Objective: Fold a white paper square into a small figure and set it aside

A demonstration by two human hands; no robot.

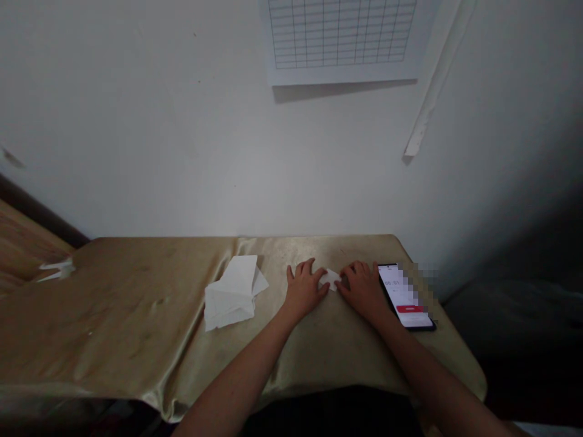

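Observation:
A small folded piece of white paper lies on the cloth-covered table between my two hands. My left hand pinches its left edge with thumb and index finger, while the other fingers spread out over the cloth. At the paper's right edge, my right hand grips it between thumb and index finger, its other fingers curled. Partly covered by my fingertips, the paper shows a pointed, angular outline. To the left of my left hand rests a loose, overlapping pile of white paper sheets.
A phone with a lit timer screen lies just right of my right hand. The tan cloth has a raised fold left of the pile. Behind the table stands a white wall bearing a printed grid sheet.

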